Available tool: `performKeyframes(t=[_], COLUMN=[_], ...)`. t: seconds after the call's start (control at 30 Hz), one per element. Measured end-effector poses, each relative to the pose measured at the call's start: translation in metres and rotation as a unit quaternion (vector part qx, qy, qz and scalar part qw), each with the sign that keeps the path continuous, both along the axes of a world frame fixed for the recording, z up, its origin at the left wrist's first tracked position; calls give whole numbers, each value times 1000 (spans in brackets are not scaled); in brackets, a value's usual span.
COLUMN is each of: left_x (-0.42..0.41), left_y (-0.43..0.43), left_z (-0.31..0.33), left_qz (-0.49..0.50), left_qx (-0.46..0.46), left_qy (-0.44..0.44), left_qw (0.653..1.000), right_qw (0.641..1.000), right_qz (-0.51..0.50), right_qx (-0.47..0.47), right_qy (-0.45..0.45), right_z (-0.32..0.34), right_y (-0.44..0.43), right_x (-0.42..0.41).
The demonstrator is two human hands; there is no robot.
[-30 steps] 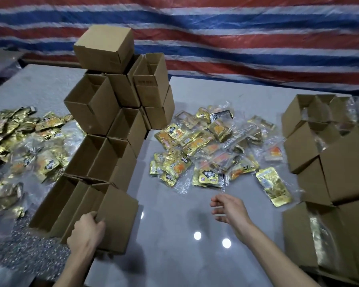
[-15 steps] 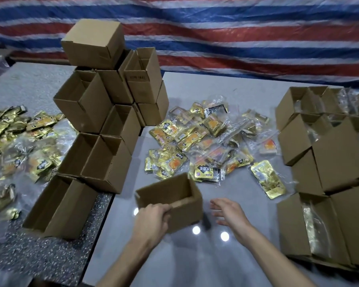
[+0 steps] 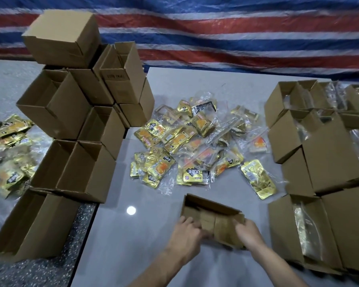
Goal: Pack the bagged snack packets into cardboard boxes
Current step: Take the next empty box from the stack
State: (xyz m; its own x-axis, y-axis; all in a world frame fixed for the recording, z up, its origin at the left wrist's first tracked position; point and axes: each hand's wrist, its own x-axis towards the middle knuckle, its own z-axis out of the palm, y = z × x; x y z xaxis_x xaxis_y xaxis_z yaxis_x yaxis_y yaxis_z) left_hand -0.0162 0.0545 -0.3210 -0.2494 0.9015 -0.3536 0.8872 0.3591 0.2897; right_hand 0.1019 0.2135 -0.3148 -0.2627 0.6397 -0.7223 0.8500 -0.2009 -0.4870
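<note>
Box (image 3: pixel 212 217) sits btwn my hands, both clamped on it: L hand (image 3: pixel 186 234) at near-left corner, R hand (image 3: pixel 249 235) on right end. Long axis runs left-right, mouth tipped toward the packet pile (image 3: pixel 195 146) just beyond, w/ R hand nearer the closest bag.

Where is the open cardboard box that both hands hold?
In the head view, the box lies low at centre on the grey table, between the left hand and right hand, near the snack packet pile.

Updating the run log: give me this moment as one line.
stage: box setup | left hand: holds empty box | right hand: holds its right side | snack pile: beyond box, untouched
</note>
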Motion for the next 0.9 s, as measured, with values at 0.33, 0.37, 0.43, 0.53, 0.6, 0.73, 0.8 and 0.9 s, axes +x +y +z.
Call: performKeyframes(t=[0.33, 0.37, 0.43, 0.53, 0.6, 0.73, 0.8, 0.9], left_x=[-98, -113, -139, -163, -171, -179, -183, -188], left_y=[58, 67, 83, 96, 100, 104, 106, 111], left_z=[-1, -9, -26, -52, -67, -88, -90, -83], left_qz=[314, 321, 324, 314, 279, 217, 226, 239], left_qx=[197, 166, 120, 73, 55, 25, 36, 90], left_qy=[-120, -100, -59, 5, 73, 151, 154, 138], left_qw=[921, 927, 937, 947, 956, 964, 961, 957], right_qw=[995, 995, 997, 993, 988, 982, 985, 995], right_qz=[48, 46, 38, 82, 113, 145, 138, 90], right_qx=[47, 45, 27, 30, 40, 46, 41, -4], right_qy=[-76, -72, -60, -76, -100, -110, -93, -49], right_z=[-13, -15, -16, -23, -23, -21, -21, -21], right_y=[23, 25, 27, 26, 25, 27, 29, 32], right_x=[-3, -3, -3, 1, 0, -4, -7, -9])
